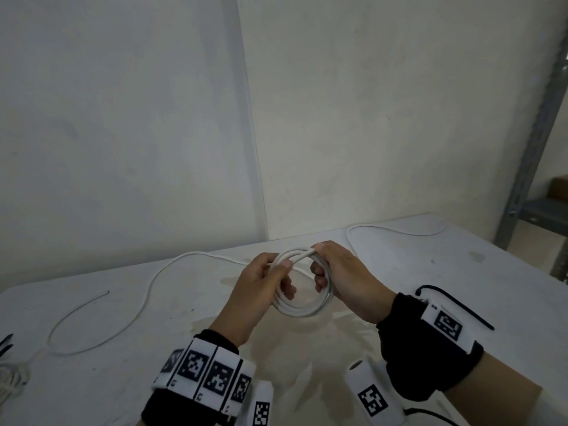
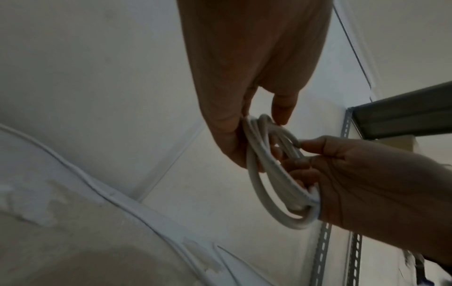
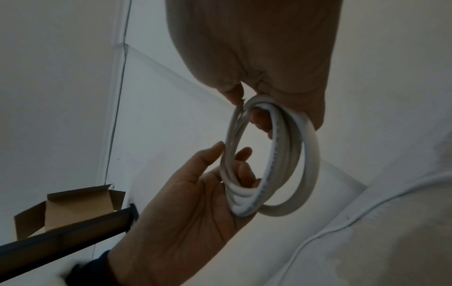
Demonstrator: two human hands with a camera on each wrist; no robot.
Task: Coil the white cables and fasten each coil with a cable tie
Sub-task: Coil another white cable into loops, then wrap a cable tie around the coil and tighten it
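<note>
White table (image 1: 399,272) against bare white walls, stained patch under the hands. Coil (image 1: 302,305) of thick white cable, several turns stacked into a round hoop, held in the air above the table middle between both hands. Left hand (image 1: 261,290) has fingers through the hoop, thumb pinching strands on the near-left side. Right hand (image 1: 341,278) has fingers curled round the right side of the hoop, thumb on top clamping a strand that crosses the top. In the right wrist view the turns (image 3: 288,154) sit loosely side by side, not bound; faint print runs along one turn.

Thin white cable (image 1: 147,290) lies loose on the table from left, passes behind the hands, loops off far right. Bundle of thin white cord (image 1: 12,376) at the left edge. Black cable tie (image 1: 455,305) lies on the table just beside the right wrist. Metal shelf rack (image 1: 528,167) stands right, cardboard box (image 3: 73,205) on it. Wrist bands with printed markers on both arms; they hide part of the near table.
</note>
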